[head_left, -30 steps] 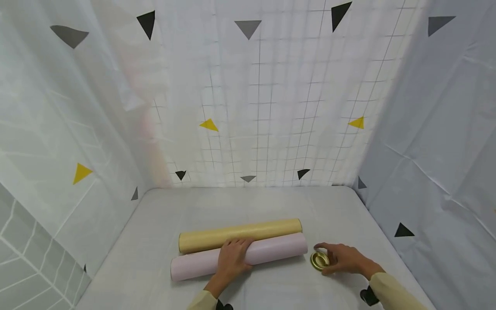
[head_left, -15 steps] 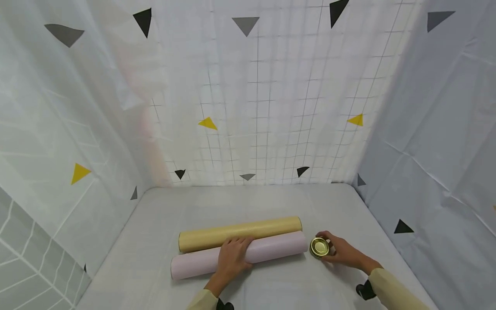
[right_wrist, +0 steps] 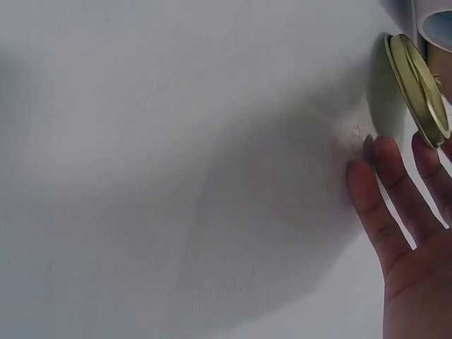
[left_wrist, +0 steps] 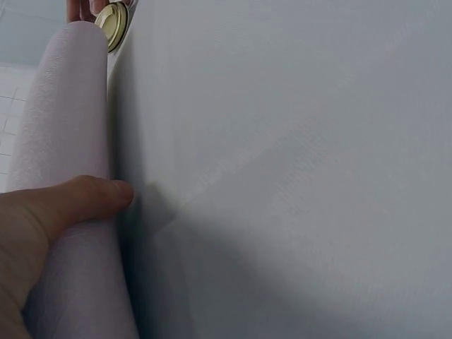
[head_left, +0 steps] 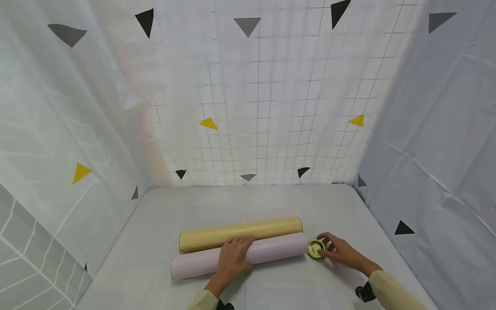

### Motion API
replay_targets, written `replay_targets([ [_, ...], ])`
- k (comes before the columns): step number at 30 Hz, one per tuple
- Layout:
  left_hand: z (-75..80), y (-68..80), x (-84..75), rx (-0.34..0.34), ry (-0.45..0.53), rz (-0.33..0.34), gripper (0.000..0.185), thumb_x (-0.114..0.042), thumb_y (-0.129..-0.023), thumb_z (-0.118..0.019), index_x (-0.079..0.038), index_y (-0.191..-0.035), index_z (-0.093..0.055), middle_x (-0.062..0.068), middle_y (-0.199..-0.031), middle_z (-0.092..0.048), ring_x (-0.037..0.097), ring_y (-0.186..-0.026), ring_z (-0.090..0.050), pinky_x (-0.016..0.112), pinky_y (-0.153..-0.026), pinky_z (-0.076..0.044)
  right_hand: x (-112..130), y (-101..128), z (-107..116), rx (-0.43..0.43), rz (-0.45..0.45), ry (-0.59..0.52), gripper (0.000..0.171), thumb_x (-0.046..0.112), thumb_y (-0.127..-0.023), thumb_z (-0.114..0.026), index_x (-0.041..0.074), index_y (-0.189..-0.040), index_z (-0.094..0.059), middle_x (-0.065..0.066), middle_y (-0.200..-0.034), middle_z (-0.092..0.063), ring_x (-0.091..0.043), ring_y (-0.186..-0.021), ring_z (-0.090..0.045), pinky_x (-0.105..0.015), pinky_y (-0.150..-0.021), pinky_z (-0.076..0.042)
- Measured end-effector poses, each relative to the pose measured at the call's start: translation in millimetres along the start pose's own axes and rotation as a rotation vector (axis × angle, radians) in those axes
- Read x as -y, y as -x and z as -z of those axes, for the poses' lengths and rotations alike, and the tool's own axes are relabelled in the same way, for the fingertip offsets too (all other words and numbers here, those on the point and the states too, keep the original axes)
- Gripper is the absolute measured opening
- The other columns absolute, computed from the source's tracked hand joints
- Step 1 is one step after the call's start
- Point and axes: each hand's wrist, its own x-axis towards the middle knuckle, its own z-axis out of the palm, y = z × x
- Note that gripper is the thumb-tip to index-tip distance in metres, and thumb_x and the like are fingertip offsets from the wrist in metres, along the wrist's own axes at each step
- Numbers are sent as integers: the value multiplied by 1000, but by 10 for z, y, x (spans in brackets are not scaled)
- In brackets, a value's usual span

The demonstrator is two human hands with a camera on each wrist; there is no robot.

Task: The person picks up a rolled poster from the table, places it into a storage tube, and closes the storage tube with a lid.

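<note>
My left hand grips a pink cardboard tube around its middle, the thumb lying along the near side in the left wrist view. A round gold metal lid is at the tube's right end, pinched by my right hand. My right thumb reaches over the lid's face while a finger is at its far rim. In the right wrist view the lid stands tilted on edge, its ridged rim showing, close to the tube's hollow end. The left hand's fingertips are over the tube's far side.
A yellow tube lies just behind the pink one, nearly parallel. Both rest on a white-covered table. White and grey sheets with triangle marks hang at the back and both sides.
My right hand has brought the lid left and away from me to the pink tube's right end, and its thumb has shifted onto the lid's face. The left hand and both tubes have stayed put.
</note>
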Motion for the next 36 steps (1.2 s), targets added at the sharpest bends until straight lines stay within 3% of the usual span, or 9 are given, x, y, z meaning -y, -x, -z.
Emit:
replay_targets([
  [4,9,-11,4,16,9,10,88,-44,-51,-102,-25,-129,-67,-8,-119,-77,17,-110,-72,41,-95,-55,-2,-11,-25,-51,-35,12,46,29,-99,-68,-1,-132,-56,-8,-104,-66,-4,-78,-57,-23,-62,-50],
  [9,18,-25,-4,27,19,22,88,-43,-51,-101,-25,-130,-67,-7,-118,-77,17,-108,-72,41,-93,-56,3,-19,-19,-148,-10,108,35,26,-98,-69,1,-122,-66,-8,-109,-72,1,-87,-58,-21,-70,-50],
  [12,33,-30,-11,29,24,36,88,-43,-51,-102,-24,-130,-68,-6,-117,-78,18,-106,-73,41,-91,-55,37,-52,-20,-161,6,131,32,25,-100,-66,2,-123,-69,-11,-116,-75,-12,-100,-69,-29,-82,-57],
  [16,65,-33,-13,36,37,53,87,-42,-52,-102,-23,-130,-68,-5,-117,-78,18,-106,-73,41,-91,-55,93,-93,-31,-151,6,111,33,22,-102,-62,3,-129,-68,-14,-126,-73,-31,-117,-69,-38,-94,-58],
  [20,75,-27,-12,41,48,55,86,-42,-52,-101,-24,-130,-67,-5,-117,-78,18,-106,-72,41,-91,-55,95,-106,-56,-174,-21,96,31,20,-101,-64,4,-127,-70,-9,-113,-74,-13,-97,-67,-26,-81,-54],
  [23,71,-29,-7,43,55,58,86,-42,-53,-101,-25,-130,-67,-5,-117,-78,18,-106,-72,41,-91,-55,74,-115,-78,-207,-4,113,26,20,-101,-64,5,-121,-72,-1,-98,-68,0,-82,-53,-21,-71,-45],
  [27,69,-30,1,44,50,62,85,-41,-53,-101,-25,-129,-67,-5,-116,-78,18,-106,-72,41,-91,-55,80,-129,-101,-260,17,140,23,19,-100,-66,7,-119,-74,3,-92,-63,3,-77,-46,-21,-68,-42],
  [36,89,-20,-18,25,39,54,84,-42,-51,-101,-24,-127,-69,-6,-116,-78,16,-106,-72,39,-90,-56,154,-156,-131,-331,-38,131,19,20,-99,-67,11,-114,-75,3,-94,-66,1,-80,-53,-22,-72,-47],
])
